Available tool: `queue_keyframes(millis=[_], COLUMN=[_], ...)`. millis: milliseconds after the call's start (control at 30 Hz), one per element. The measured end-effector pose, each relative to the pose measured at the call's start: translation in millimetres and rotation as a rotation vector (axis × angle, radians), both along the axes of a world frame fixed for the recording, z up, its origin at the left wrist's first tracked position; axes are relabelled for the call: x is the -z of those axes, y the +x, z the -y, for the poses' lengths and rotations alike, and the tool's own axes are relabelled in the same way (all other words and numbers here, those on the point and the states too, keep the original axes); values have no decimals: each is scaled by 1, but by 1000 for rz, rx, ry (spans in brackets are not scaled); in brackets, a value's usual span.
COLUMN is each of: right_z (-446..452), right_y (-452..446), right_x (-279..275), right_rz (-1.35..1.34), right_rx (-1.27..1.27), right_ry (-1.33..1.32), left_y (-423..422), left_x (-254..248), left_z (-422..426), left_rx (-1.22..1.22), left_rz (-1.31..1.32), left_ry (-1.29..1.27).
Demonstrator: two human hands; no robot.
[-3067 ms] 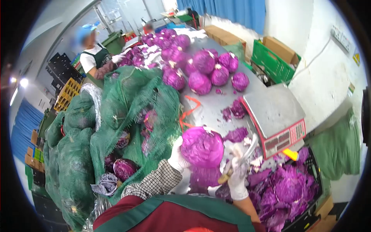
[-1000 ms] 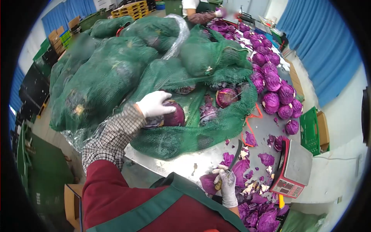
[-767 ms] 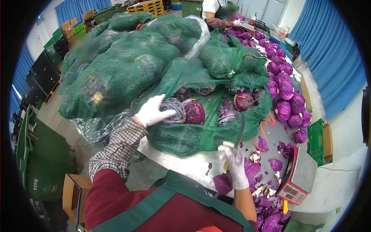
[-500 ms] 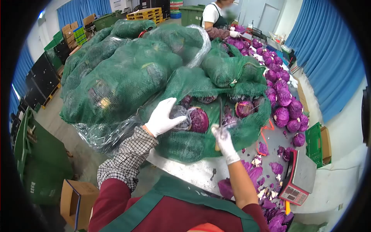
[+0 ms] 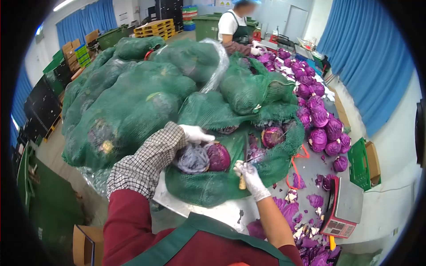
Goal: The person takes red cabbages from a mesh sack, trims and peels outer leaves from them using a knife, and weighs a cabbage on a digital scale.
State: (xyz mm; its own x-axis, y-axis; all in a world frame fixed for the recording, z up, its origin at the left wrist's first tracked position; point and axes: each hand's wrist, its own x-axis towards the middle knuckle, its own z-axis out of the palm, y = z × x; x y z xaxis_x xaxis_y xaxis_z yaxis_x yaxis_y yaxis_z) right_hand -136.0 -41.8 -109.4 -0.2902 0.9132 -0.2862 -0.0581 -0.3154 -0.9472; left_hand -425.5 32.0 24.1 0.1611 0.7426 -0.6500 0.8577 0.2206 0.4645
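My left hand [image 5: 196,133], in a white glove, reaches into the mouth of a green mesh bag [image 5: 202,190]. Its fingers stretch to the right, just above a purple cabbage [image 5: 218,157] and a paler, greyish cabbage [image 5: 194,158]; some fingertips are hard to make out. Gloved too, my right hand [image 5: 251,175] is closed around a knife, whose wooden handle [image 5: 242,182] sticks out below the fist. The blade points up and away over the open bag. Further right inside the bag lies another purple cabbage [image 5: 272,137].
Full mesh bags [image 5: 133,97] are heaped to the left and behind. Trimmed cabbages [image 5: 326,128] line the table's right side, with loose leaves [image 5: 315,201] and a scale [image 5: 348,201] nearer me. A co-worker [image 5: 235,29] handles cabbage at the far end. A green crate [image 5: 358,164] stands right.
My left hand has moved from the left of the two front cabbages to above and behind them. My right hand, still holding the knife, has shifted slightly left and down. The camera view has shifted.
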Motion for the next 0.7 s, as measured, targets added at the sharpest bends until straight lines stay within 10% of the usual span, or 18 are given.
queue_keyframes(millis=[333,567,700], right_z=[-21,-11,1], right_y=[-27,-19,44], right_x=[32,41,-14], right_rz=[-184,-410,-346], right_rx=[-65,195,274], right_ry=[-260,-339,65], left_y=[-2,39,96], left_x=[71,55,13], left_z=[-37,-32,-13], left_rx=[299,393,446], left_rz=[169,235,346], left_ry=[-375,-35,351])
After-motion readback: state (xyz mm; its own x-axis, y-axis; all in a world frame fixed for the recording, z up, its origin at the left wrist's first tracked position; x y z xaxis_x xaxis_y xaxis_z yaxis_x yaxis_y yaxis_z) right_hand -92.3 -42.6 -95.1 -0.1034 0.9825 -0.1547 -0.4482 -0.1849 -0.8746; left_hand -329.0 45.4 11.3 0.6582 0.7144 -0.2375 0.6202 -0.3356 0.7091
